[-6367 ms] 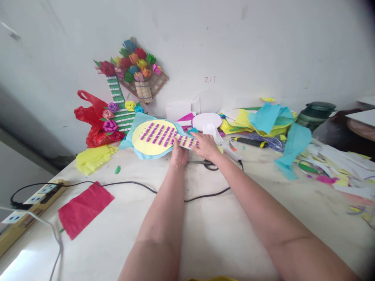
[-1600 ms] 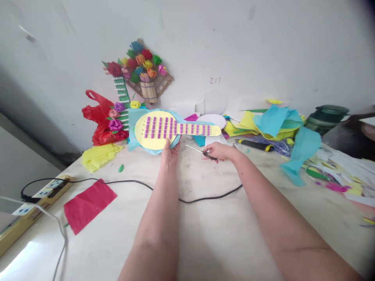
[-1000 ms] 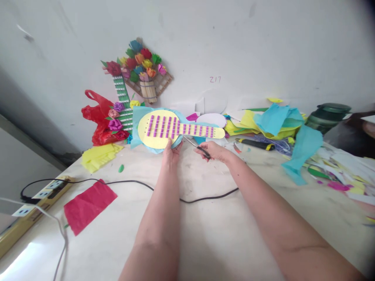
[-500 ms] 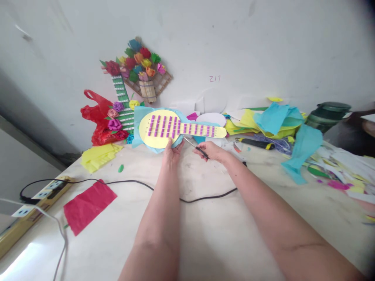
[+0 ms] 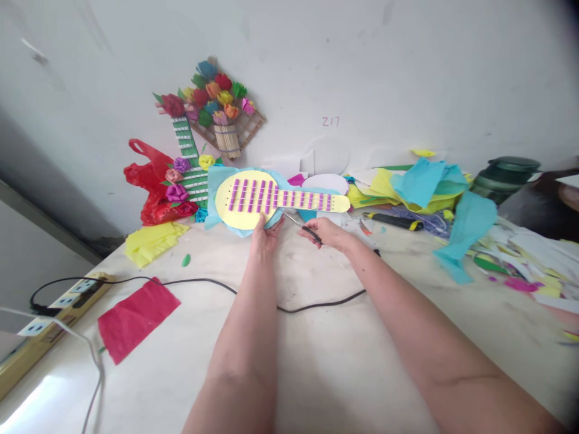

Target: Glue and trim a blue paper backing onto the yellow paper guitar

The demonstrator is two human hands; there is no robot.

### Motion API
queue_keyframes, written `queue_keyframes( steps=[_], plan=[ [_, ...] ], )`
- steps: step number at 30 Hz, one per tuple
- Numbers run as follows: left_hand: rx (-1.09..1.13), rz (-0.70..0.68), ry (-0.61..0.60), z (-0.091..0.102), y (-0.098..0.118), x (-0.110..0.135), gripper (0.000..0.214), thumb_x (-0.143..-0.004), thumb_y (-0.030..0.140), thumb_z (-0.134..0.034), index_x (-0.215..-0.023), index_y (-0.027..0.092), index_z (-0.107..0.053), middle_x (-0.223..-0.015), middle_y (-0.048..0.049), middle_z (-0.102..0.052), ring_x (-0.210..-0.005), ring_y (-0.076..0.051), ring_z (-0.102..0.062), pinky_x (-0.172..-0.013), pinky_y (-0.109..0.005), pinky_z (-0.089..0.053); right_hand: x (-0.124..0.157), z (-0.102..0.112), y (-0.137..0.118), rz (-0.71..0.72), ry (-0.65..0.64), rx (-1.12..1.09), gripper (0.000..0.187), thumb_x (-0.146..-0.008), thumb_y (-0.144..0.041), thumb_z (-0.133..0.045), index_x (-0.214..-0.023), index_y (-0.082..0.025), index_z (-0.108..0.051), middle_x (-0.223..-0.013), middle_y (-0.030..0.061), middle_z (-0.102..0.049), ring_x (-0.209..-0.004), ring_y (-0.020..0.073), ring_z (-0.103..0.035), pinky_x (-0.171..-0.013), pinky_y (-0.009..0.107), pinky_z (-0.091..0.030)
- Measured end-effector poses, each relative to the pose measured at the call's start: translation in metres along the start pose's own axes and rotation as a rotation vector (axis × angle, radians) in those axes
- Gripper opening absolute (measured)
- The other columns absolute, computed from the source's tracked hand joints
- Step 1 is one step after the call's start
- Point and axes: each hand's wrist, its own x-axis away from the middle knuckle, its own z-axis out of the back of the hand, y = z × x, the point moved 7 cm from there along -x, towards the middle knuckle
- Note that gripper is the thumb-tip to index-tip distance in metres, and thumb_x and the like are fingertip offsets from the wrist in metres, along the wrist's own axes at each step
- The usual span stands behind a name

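A yellow paper guitar shape [image 5: 244, 211] with purple strips is held upright near the wall, backed by light blue tissue paper [image 5: 215, 181]. My left hand [image 5: 266, 234] pinches its lower edge at the round body. My right hand [image 5: 328, 232] is closed on black-handled scissors [image 5: 302, 225]. Their blades point up and left toward the blue paper under the guitar's neck, close to my left fingers.
A black cable [image 5: 199, 282] crosses the white table [image 5: 316, 361] to a power strip [image 5: 54, 307] at the left edge. Red paper [image 5: 136, 318], yellow paper [image 5: 151, 241], a red bag [image 5: 149, 187] and paper flower crafts [image 5: 212, 102] lie left. Coloured scraps [image 5: 429, 187] and a green jar [image 5: 502, 175] crowd the right.
My right hand picked the scissors up off the table and brought the blades up to the blue paper under the guitar's neck. My left hand tilted the guitar upright and shifted it slightly right.
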Motion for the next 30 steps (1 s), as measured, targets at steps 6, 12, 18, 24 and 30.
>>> queue_keyframes(
  steps=[6, 12, 18, 24, 30],
  plan=[
    [0.008, 0.02, -0.003, -0.001, -0.0008, 0.0008, 0.039, -0.083, 0.022, -0.049, -0.122, 0.018, -0.047, -0.119, -0.012, -0.056, -0.105, -0.027, -0.055, -0.087, -0.044, -0.046, 0.0009, -0.0009, 0.0028, -0.023, -0.013, 0.002, 0.023, -0.07, -0.037, -0.059, -0.068, -0.014, -0.054, -0.048, -0.004, -0.043, -0.04, 0.0052, -0.038, -0.035, 0.018, -0.034],
    [0.009, 0.024, 0.003, 0.0005, -0.0022, -0.001, 0.039, -0.084, 0.023, -0.049, -0.122, 0.018, -0.046, -0.12, -0.0111, -0.056, -0.106, -0.027, -0.055, -0.088, -0.044, -0.046, -0.0017, 0.0013, 0.0009, 0.05, 0.001, 0.015, 0.025, -0.07, -0.038, -0.055, -0.062, -0.015, -0.051, -0.048, -0.0051, -0.04, -0.04, 0.0051, -0.036, -0.035, 0.018, -0.03],
    [0.009, 0.031, -0.014, -0.0004, -0.0028, -0.001, 0.038, -0.084, 0.024, -0.048, -0.121, 0.018, -0.047, -0.12, -0.0115, -0.056, -0.106, -0.028, -0.055, -0.087, -0.045, -0.047, 0.0011, 0.0004, -0.002, 0.022, 0.008, 0.007, 0.022, -0.07, -0.036, -0.054, -0.064, -0.015, -0.051, -0.048, -0.0049, -0.04, -0.04, 0.0052, -0.035, -0.035, 0.018, -0.033],
    [0.014, 0.052, -0.027, 0.0005, -0.0035, -0.0016, 0.037, -0.084, 0.024, -0.048, -0.12, 0.017, -0.048, -0.119, -0.0125, -0.056, -0.105, -0.028, -0.055, -0.088, -0.045, -0.046, 0.0052, -0.0003, -0.0046, 0.021, -0.024, 0.002, 0.022, -0.071, -0.036, -0.053, -0.068, -0.014, -0.054, -0.049, -0.0039, -0.041, -0.042, 0.006, -0.039, -0.036, 0.018, -0.035],
    [0.006, 0.08, -0.003, 0.0004, -0.0045, 0.0002, 0.037, -0.083, 0.025, -0.05, -0.119, 0.017, -0.048, -0.116, -0.013, -0.058, -0.103, -0.027, -0.057, -0.087, -0.045, -0.046, 0.0019, 0.0013, -0.0004, 0.035, -0.048, 0.017, 0.031, -0.068, -0.043, -0.061, -0.064, -0.015, -0.05, -0.051, -0.0036, -0.044, -0.043, 0.0057, -0.042, -0.036, 0.018, -0.038]
  ],
)
